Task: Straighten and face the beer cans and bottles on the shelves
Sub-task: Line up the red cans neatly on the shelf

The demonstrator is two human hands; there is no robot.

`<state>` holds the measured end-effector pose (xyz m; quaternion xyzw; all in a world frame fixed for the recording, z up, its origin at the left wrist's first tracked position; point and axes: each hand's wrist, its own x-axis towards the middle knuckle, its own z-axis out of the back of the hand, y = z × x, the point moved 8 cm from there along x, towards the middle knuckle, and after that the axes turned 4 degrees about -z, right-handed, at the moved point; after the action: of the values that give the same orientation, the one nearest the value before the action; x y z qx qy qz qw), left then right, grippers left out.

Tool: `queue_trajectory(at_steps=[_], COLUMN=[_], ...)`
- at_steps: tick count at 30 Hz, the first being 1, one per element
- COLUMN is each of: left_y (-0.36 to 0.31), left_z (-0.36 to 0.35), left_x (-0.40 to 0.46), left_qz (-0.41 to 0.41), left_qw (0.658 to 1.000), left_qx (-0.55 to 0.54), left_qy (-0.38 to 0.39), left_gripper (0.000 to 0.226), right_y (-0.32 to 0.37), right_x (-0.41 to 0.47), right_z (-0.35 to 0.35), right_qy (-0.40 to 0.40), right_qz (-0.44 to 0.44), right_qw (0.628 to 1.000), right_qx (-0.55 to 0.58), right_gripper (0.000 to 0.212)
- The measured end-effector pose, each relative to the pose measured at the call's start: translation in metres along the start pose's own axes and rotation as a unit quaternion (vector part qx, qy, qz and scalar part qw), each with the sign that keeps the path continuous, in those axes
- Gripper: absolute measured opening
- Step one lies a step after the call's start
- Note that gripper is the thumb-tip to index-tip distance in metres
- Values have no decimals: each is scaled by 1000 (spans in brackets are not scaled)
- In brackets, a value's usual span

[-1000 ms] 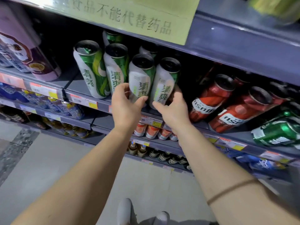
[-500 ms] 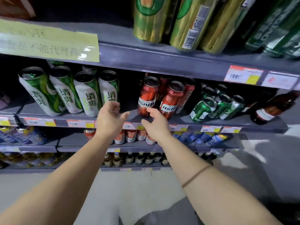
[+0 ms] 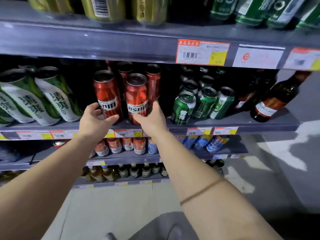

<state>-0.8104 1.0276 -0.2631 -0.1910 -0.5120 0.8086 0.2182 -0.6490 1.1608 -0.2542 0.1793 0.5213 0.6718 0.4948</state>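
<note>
Two tall red beer cans stand at the front of the middle shelf (image 3: 259,124), white labels facing out. My left hand (image 3: 94,119) curls round the base of the left red can (image 3: 105,90), fingers on its left side and thumb beneath the label. My right hand (image 3: 151,118) wraps the base of the right red can (image 3: 136,91), thumb in front and fingers behind. More red cans stand behind these two. To their left is a row of green-and-white cans (image 3: 57,97); to their right are short green cans (image 3: 183,106) and a brown bottle (image 3: 275,99).
The upper shelf (image 3: 86,44) hangs close above the red cans and carries gold cans (image 3: 102,7) and green ones. Lower shelves hold small red and blue cans (image 3: 115,147) and brown bottles (image 3: 135,170). The shelving ends at the right, with grey floor beyond.
Both hands left the green-and-white cans, moved right along the shelf and closed round the bases of the two front red cans. The view also shifted right and up.
</note>
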Motion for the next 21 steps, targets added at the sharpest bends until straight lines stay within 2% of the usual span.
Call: queue_trajectory(at_steps=[3,6,9,11,13,15,17,18,19,21], left_y=[-1,-2,0,1,5,16,28,33,38,48], left_z=[-6,-4,4,10,25,54,97,121,144,188], left_x=[-4,3,9,4,-5,-10,-12,-8,-1,17], left_qz=[6,-3,-4,-38,-89,-116,-128,-129,-127,-117], left_qw=[1000,1000,1000,998,991,980,976,977,979,984], left_qx=[-6,-14,-26,-37,-45,-64,-80,-91,-105,-124], left_qy=[-14,-8,9,37,93,147,157,143,118,45], left_gripper=[68,68,77,77,70,55,39,32,27,22], right_y=[1,0,-5,-9,-14,-19,-16,-10,1,30], right_x=[1,4,2,0,-3,-14,-44,-58,-68,-81], right_z=[-9,-6,-4,-9,-17,-28,-50,-70,-97,-160], right_qy=[14,-2,-29,-76,-145,-236,-326,-333,-303,-193], right_qz=[21,16,22,38,38,29,38,52,72,111], right_qw=[1000,1000,999,996,988,969,938,934,944,971], right_qx=[9,16,28,17,27,62,109,117,111,85], right_gripper=[48,46,47,32,27,31,29,27,25,25])
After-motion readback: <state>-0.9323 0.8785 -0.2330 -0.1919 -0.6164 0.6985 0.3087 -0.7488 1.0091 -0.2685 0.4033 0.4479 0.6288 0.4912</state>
